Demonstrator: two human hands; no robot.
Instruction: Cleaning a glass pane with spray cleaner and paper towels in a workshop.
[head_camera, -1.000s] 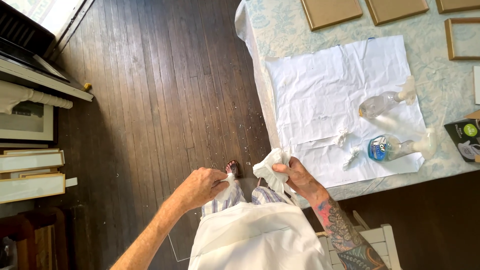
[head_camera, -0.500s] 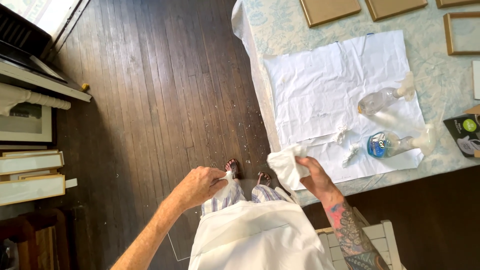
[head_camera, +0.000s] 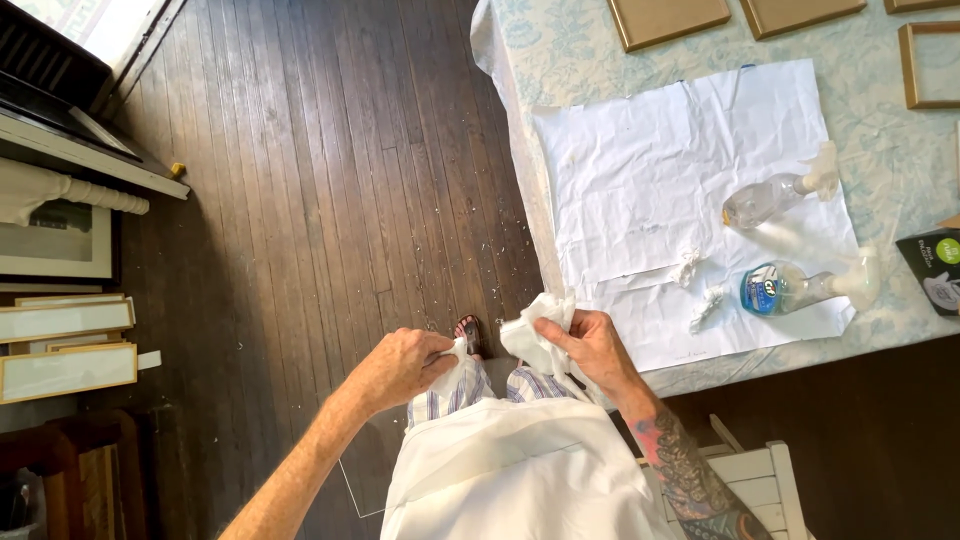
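**Crumpled paper in the right hand, a smaller scrap in the left, both held off the table's near corner**

Head view: The right hand (head_camera: 590, 345) is closed around a crumpled wad of white paper (head_camera: 535, 330), fingers curled over it with the wad bulging out to the left of the knuckles, toward the other hand. The left hand (head_camera: 400, 365) pinches a smaller white scrap (head_camera: 455, 358) between thumb and fingertips; that grip is tight and narrow, with little of the scrap showing. The two hands sit near each other, apart, above the person's lap and white apron (head_camera: 510, 470), with a sandalled foot visible on the dark wooden floor (head_camera: 330, 200) between them.

The relation that matters: the wad lies just off the near-left corner of the table (head_camera: 560, 60), and the right hand is the nearer one to it. The large creased white sheet (head_camera: 660, 190) spreads up and to the right of that hand. On the sheet lie two clear spray bottles on their sides, their long axes running left to right: the upper bottle (head_camera: 770, 197) and the lower bottle with a blue label (head_camera: 795, 287). Two small white twists of paper (head_camera: 695, 285) lie just left of the lower bottle, between it and the right hand. Gold picture frames (head_camera: 665, 20) line the table's far edge.
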